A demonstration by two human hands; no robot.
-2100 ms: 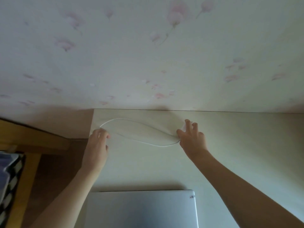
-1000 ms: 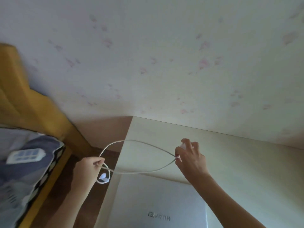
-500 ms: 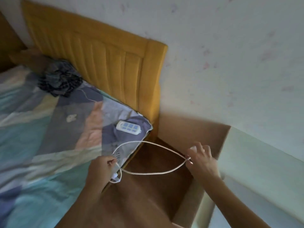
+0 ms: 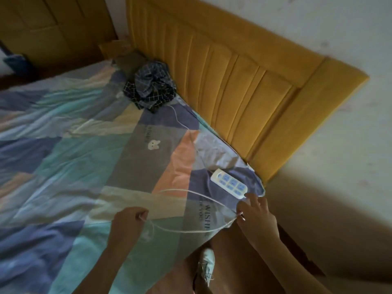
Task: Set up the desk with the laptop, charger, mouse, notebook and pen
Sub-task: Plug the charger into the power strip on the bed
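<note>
Since half a second ago you've swung closer to the power strip (image 4: pixel 229 183); your right hand (image 4: pixel 256 217) beside it and left hand (image 4: pixel 127 221) pinch the charger cable (image 4: pixel 191 230) looped, ready for plugging.

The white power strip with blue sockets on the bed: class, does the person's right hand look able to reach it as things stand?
Probably yes. The right hand sits just below the white power strip with blue sockets, nothing between them, though its fingers pinch the white charger cable.

The right hand (image 4: pixel 255 217) hides the charger's plug end, and the bed (image 4: pixel 63 166) runs off the left edge.
</note>
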